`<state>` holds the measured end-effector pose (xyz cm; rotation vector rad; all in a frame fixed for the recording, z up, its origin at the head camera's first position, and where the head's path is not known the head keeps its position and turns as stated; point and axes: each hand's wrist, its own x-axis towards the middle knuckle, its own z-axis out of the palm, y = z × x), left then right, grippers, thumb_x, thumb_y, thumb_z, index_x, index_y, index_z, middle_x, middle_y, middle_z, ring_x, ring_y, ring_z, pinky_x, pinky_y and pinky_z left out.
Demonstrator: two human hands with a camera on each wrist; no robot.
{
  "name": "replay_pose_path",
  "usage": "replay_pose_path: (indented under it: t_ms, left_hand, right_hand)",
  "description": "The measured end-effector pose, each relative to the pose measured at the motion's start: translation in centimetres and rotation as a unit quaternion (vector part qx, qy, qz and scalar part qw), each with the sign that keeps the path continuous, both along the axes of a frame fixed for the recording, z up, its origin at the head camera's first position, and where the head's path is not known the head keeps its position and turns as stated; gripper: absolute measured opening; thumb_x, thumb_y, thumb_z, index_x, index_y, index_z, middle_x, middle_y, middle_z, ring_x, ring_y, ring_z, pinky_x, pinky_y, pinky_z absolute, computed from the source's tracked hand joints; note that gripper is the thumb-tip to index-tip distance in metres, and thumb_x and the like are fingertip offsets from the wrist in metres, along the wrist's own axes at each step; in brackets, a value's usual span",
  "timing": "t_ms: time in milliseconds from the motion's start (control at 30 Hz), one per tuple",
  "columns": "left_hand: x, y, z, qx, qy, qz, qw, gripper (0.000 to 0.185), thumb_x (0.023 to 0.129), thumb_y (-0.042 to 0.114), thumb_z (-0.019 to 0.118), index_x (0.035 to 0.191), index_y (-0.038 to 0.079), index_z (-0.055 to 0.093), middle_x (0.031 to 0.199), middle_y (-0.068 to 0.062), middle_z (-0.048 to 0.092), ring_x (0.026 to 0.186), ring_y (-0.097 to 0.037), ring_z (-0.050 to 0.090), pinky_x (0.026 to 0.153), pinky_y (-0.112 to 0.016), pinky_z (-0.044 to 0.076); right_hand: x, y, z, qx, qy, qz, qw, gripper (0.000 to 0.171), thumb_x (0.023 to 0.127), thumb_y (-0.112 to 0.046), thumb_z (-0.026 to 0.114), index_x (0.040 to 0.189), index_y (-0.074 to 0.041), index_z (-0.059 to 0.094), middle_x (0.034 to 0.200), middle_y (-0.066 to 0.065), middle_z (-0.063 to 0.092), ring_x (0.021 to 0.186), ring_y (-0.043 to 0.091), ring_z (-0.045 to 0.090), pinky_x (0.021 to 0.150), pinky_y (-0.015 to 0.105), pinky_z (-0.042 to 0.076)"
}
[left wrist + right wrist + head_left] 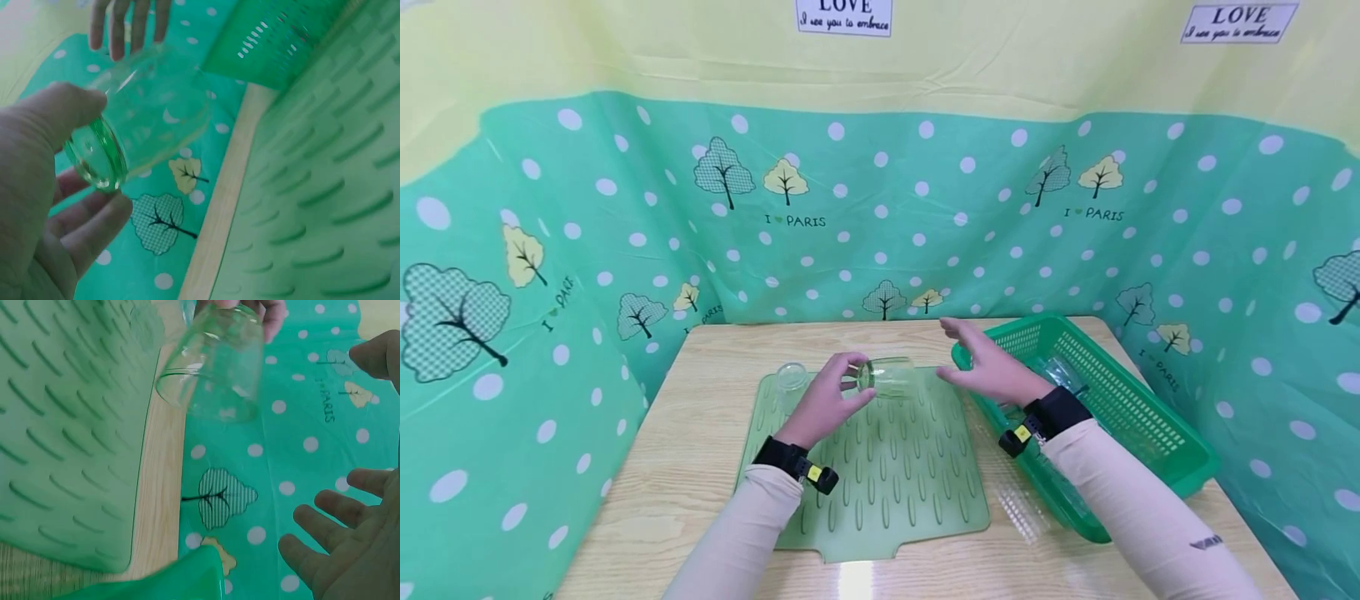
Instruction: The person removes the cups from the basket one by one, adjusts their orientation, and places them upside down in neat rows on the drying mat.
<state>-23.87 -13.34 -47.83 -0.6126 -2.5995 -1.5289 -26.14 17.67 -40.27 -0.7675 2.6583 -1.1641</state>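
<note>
My left hand (831, 396) grips a clear drinking glass (887, 377) by its base and holds it on its side above the green ribbed drying mat (880, 467). In the left wrist view my thumb and fingers (44, 187) pinch the thick base of the glass (144, 115). My right hand (992, 362) hovers just right of the glass with fingers spread and holds nothing. The right wrist view shows the glass (212, 365) with its open mouth toward the mat, and my open right fingers (350, 537) below it.
A second clear glass (790, 377) stands on the mat's far left corner. A green plastic basket (1120, 417) sits tilted at the table's right, with clear glassware (1063, 375) inside. The green dotted cloth wall (880, 217) encloses the wooden table (677, 467).
</note>
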Motion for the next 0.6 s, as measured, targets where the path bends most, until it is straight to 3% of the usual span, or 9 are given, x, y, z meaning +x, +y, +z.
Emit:
replay_pose_path:
  t_ms: [233, 300, 600]
  left_hand:
    - [-0.2, 0.2, -0.3, -0.146, 0.061, 0.058, 0.9856, 0.054, 0.096, 0.025, 0.076, 0.144, 0.014, 0.052, 0.142, -0.008, 0.052, 0.126, -0.028, 0.058, 0.106, -0.043, 0.052]
    - [-0.3, 0.2, -0.4, -0.163, 0.069, 0.069, 0.9817, 0.054, 0.096, 0.023, 0.076, 0.144, 0.013, 0.053, 0.141, -0.01, 0.053, 0.129, -0.028, 0.057, 0.108, -0.044, 0.051]
    - [-0.3, 0.6, -0.9, -0.199, 0.088, 0.126, 0.9679, 0.054, 0.094, 0.022, 0.079, 0.143, 0.014, 0.057, 0.134, -0.011, 0.056, 0.118, -0.03, 0.06, 0.096, -0.046, 0.055]
  right_hand:
    - [-0.1, 0.9, -0.3, 0.031, 0.022, -0.009, 0.999, 0.089, 0.098, -0.049, 0.067, 0.166, -0.017, 0.018, 0.166, 0.013, 0.028, 0.151, 0.035, 0.032, 0.117, 0.06, 0.036]
    - [-0.1, 1.0, -0.4, 0.038, 0.029, -0.008, 0.999, 0.088, 0.098, -0.046, 0.068, 0.165, -0.015, 0.02, 0.166, 0.013, 0.028, 0.15, 0.036, 0.033, 0.116, 0.06, 0.037]
    - [-0.3, 1.5, -1.0, 0.051, 0.039, -0.016, 0.998, 0.088, 0.098, -0.05, 0.067, 0.165, -0.018, 0.021, 0.166, 0.01, 0.029, 0.15, 0.033, 0.034, 0.115, 0.058, 0.04]
